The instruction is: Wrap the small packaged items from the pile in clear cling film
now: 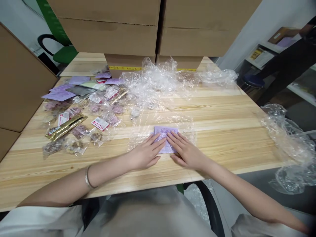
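A small purple printed packet (165,148) lies flat on the wooden table in front of me, on top of a sheet of clear plastic film (186,123). The fingers of my left hand (146,152) rest stretched out across its left side. From the other side, my right hand (188,152) lies with straight fingers on its right part. Both palms face down, and neither hand grips anything. Part of the packet is hidden under the fingertips.
Small clear bags, purple envelopes (60,93), a gold pouch (66,127) and white-red labelled cards (100,123) crowd the table's left side. Crumpled clear plastic (160,79) lies at the back, more (288,135) hangs off the right edge. Large cardboard boxes (106,33) stand behind. A person (281,61) stands right.
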`<action>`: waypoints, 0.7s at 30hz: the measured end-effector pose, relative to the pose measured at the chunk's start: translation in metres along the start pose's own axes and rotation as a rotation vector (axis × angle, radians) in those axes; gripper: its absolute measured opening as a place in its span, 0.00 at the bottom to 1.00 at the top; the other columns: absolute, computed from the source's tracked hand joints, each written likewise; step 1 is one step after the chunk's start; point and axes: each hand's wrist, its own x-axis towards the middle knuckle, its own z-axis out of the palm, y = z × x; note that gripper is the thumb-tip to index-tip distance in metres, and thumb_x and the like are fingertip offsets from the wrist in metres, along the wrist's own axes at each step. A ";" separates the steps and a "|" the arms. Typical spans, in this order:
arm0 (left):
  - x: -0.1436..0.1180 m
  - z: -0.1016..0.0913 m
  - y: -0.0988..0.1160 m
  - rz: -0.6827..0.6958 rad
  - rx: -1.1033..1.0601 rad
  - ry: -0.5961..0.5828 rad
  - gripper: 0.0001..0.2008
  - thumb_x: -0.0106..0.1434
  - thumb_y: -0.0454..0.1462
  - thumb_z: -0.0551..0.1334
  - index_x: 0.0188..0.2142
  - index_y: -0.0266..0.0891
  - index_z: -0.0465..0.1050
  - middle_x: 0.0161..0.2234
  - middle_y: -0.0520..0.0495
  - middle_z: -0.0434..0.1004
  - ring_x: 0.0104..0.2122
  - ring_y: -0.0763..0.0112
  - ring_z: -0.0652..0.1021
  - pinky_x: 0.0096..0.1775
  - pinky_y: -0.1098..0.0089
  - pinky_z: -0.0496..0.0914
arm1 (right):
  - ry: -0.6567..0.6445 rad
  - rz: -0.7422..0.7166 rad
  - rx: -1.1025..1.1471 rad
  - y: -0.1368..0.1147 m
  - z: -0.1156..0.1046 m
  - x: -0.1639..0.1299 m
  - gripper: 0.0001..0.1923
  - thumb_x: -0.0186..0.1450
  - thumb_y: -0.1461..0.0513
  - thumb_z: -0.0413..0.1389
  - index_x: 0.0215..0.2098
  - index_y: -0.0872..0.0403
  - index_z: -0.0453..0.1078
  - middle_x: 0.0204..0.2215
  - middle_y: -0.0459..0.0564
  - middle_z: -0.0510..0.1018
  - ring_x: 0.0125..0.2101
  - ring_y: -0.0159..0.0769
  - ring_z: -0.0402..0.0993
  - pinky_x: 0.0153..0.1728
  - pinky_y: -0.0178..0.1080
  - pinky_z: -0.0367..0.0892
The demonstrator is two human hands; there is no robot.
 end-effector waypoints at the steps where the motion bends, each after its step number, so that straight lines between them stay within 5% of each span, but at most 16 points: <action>1: 0.005 0.003 -0.002 -0.027 -0.020 -0.012 0.29 0.66 0.37 0.56 0.64 0.31 0.57 0.66 0.34 0.57 0.68 0.46 0.50 0.65 0.49 0.52 | 0.003 0.008 0.003 0.004 0.002 0.002 0.37 0.68 0.58 0.50 0.70 0.64 0.46 0.69 0.64 0.48 0.69 0.50 0.38 0.65 0.58 0.49; 5: 0.016 0.006 -0.009 -0.070 -0.044 -0.035 0.30 0.61 0.28 0.56 0.63 0.29 0.58 0.65 0.32 0.58 0.69 0.48 0.48 0.66 0.50 0.51 | -0.001 -0.006 -0.026 0.018 0.003 0.008 0.36 0.64 0.63 0.54 0.68 0.65 0.51 0.67 0.66 0.53 0.68 0.51 0.46 0.65 0.56 0.53; 9: 0.016 -0.010 -0.010 -0.052 -0.003 -0.070 0.29 0.61 0.22 0.52 0.62 0.34 0.61 0.64 0.36 0.63 0.67 0.56 0.56 0.65 0.55 0.55 | 0.033 -0.028 -0.016 0.021 -0.005 0.011 0.31 0.65 0.71 0.50 0.66 0.62 0.57 0.64 0.63 0.62 0.65 0.48 0.55 0.63 0.53 0.59; 16: 0.011 -0.077 0.005 -0.099 -0.245 -0.072 0.16 0.71 0.33 0.52 0.55 0.41 0.70 0.53 0.45 0.77 0.49 0.67 0.78 0.49 0.68 0.71 | 0.045 0.063 0.393 0.011 -0.038 0.015 0.21 0.72 0.63 0.49 0.62 0.48 0.65 0.53 0.49 0.77 0.49 0.38 0.77 0.48 0.42 0.74; 21: 0.019 -0.089 -0.003 -0.185 -0.349 -0.065 0.12 0.71 0.37 0.56 0.50 0.39 0.73 0.45 0.45 0.80 0.43 0.66 0.79 0.44 0.69 0.70 | -0.001 0.242 0.560 0.012 -0.045 0.029 0.17 0.69 0.57 0.54 0.55 0.49 0.69 0.48 0.48 0.80 0.44 0.38 0.78 0.43 0.39 0.72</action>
